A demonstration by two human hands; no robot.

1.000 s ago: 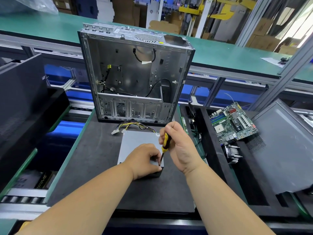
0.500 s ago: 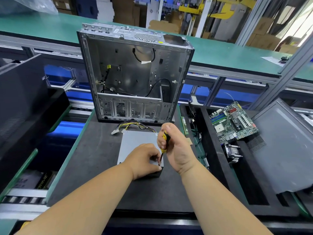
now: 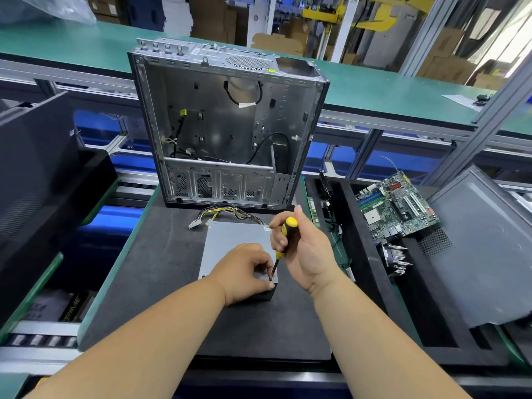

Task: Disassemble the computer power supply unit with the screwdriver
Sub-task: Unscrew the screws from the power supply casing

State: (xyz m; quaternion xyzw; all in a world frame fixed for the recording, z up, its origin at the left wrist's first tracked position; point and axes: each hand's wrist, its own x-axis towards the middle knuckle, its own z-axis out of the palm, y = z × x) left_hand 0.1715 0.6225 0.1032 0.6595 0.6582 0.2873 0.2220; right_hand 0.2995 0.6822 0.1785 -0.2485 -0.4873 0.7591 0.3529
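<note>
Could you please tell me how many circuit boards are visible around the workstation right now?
1: a green motherboard lies in the black tray to the right of the work mat. Others may be hidden under the grey panel beside it.

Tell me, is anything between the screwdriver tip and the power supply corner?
Nothing visible. The screwdriver tip reaches the power supply at its near right corner, beside the left hand fingertips. The right hand holds the handle.

A grey metal power supply unit [image 3: 230,243] lies flat on the dark bench mat, its yellow and black cable bundle [image 3: 221,216] trailing from the far edge. A yellow-and-black screwdriver [image 3: 283,244] stands tilted, tip on its near right corner.
</note>
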